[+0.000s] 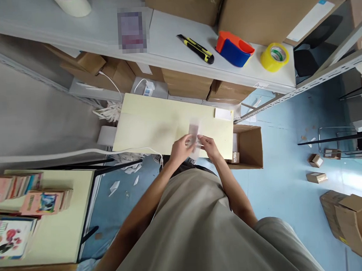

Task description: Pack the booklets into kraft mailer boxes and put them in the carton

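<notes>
Between my hands is a small translucent plastic sleeve (194, 130), blurred by motion, with a greyish rectangular patch in its upper part. My left hand (181, 150) is closed, its thumb and fingers pinching the sleeve's left side. From the other side, my right hand (210, 147) grips the sleeve's right edge between thumb and fingertips. Both hands are over the front edge of a pale yellow table (150, 121). What the sleeve contains is too smeared to make out. A flat white box (223, 113) lies at the table's back right corner.
On the shelf (164, 36) above lie a utility knife (197, 49), an orange and blue tape dispenser (235, 49) and a yellow tape roll (274, 57). An open carton (250, 146) stands right of the table. Books (42, 202) fill a side table at left. A white cable (79, 152) crosses nearby.
</notes>
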Available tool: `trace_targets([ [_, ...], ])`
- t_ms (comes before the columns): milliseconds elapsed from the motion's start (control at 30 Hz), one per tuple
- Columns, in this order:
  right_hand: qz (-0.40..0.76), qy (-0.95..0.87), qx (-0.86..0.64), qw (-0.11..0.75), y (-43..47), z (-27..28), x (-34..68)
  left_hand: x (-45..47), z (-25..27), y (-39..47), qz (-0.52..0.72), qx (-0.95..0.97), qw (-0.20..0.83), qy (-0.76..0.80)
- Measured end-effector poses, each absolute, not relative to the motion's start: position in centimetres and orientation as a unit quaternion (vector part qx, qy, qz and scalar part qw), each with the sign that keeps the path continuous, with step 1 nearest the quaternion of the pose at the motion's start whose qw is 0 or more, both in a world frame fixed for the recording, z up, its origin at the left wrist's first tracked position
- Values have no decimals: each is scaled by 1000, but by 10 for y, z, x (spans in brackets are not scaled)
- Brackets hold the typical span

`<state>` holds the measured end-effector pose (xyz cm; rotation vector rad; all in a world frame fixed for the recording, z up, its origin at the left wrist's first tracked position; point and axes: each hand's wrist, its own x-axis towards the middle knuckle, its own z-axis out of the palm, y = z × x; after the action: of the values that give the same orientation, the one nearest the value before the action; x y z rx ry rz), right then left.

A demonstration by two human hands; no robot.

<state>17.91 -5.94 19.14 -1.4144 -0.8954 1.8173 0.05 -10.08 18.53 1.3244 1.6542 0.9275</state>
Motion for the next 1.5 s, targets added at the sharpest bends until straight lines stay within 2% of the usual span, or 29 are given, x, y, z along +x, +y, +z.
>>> trace_targets([
  [200,704,-391,-515,293,-83,165,125,-18,162,-125,323,482,387,716],
  [300,689,-426,-528,253,-78,154,109,-54,149,-122,376,407,419,720],
  [433,598,-458,-612,239,-59,138,81,-120,130,-105,459,254,485,699],
  [533,616,-449,-609,220,-43,128,45,-171,118,-91,491,200,513,675],
  [733,615,-471,-601,197,-3,109,-58,-263,95,-58,467,245,475,704],
  [933,594,-457,-637,181,36,78,-143,-322,59,-12,314,363,425,767],
  [1100,592,-405,-671,190,46,61,-172,-335,30,12,373,305,428,765],
  [1233,581,-394,-682,205,33,64,-173,-332,33,-5,413,309,426,744],
  [1500,566,-446,-666,194,-11,115,-152,-323,84,-96,459,257,443,726],
])
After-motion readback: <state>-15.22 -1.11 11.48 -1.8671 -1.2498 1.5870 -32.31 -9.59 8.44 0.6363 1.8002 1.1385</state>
